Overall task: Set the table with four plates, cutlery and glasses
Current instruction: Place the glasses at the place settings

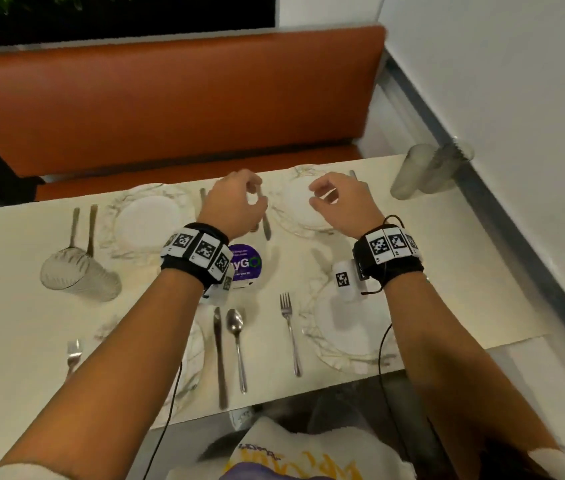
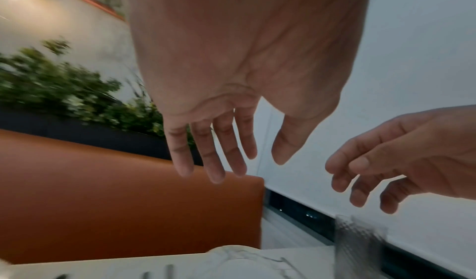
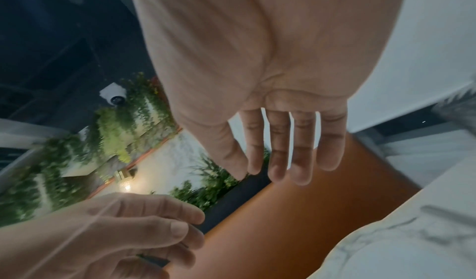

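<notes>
Four marbled white plates lie on the cream table [image 1: 464, 271]: far left plate [image 1: 154, 216], far right plate [image 1: 300, 216], near right plate [image 1: 347, 337], and a near left plate [image 1: 194, 351] mostly hidden under my left forearm. My left hand [image 1: 251, 194] hovers with relaxed fingers above a knife [image 1: 266, 226] between the far plates, holding nothing. My right hand [image 1: 319, 195] hovers over the far right plate, also empty. In the wrist views the left hand [image 2: 247, 167] and right hand [image 3: 270, 173] show straight, empty fingers. Stacked glasses [image 1: 423, 171] stand at the far right corner.
One ribbed glass [image 1: 77, 275] stands at the far left setting beside two pieces of cutlery [image 1: 82, 226]. Near me lie a knife [image 1: 220, 355], a spoon [image 1: 238, 341] and two forks [image 1: 289, 334]. A purple sticker [image 1: 244, 263] marks the table's middle. An orange bench [image 1: 170, 109] runs behind.
</notes>
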The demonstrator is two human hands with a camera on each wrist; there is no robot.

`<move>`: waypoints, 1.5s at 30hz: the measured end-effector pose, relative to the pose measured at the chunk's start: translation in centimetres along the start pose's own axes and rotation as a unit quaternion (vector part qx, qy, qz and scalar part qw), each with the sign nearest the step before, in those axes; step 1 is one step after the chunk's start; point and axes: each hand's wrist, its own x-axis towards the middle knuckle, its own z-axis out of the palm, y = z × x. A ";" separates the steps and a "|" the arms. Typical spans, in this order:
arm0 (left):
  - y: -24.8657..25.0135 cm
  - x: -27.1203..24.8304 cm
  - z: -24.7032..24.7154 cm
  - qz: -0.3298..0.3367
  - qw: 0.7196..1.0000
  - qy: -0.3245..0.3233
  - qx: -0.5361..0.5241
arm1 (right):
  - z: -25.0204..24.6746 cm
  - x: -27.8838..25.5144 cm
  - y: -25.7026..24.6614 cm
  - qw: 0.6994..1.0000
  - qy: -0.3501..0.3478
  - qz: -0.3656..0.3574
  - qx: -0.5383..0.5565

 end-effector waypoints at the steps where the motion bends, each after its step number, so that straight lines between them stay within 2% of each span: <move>1: 2.0 0.9 1.3 0.002 1.000 -0.016 -0.007 | -1.6 0.2 1.8 1.000 0.014 0.004 0.001; 5: 9.4 4.8 6.6 0.032 0.998 -0.050 -0.014 | -8.0 1.6 8.7 0.998 0.039 0.041 -0.007; 10: 18.4 10.3 13.0 0.065 0.995 -0.075 -0.015 | -15.4 4.8 17.0 0.994 0.028 0.079 -0.063; 12: 21.1 12.5 15.5 0.062 0.994 -0.084 -0.012 | -17.4 6.6 19.7 0.989 0.016 0.102 -0.102; 17: 25.4 17.5 20.8 0.060 0.991 -0.114 0.033 | -20.9 10.4 25.1 0.980 0.003 0.107 -0.169; 21: 27.2 20.7 23.8 0.050 0.985 -0.149 0.077 | -22.3 12.9 27.6 0.968 -0.020 0.108 -0.225; 24: 28.4 22.6 25.4 0.040 0.974 -0.183 0.124 | -22.3 14.6 28.8 0.961 -0.065 0.111 -0.246; 30: 28.6 24.1 27.9 0.025 0.958 -0.232 0.168 | -21.4 16.2 30.6 0.948 -0.117 0.129 -0.267; 38: 27.9 23.6 28.1 0.011 0.972 -0.200 0.119 | -21.1 15.9 30.9 0.959 -0.094 0.125 -0.236; 45: 25.3 21.3 25.3 -0.041 0.986 -0.160 0.023 | -20.5 14.0 27.5 0.965 -0.069 0.130 -0.215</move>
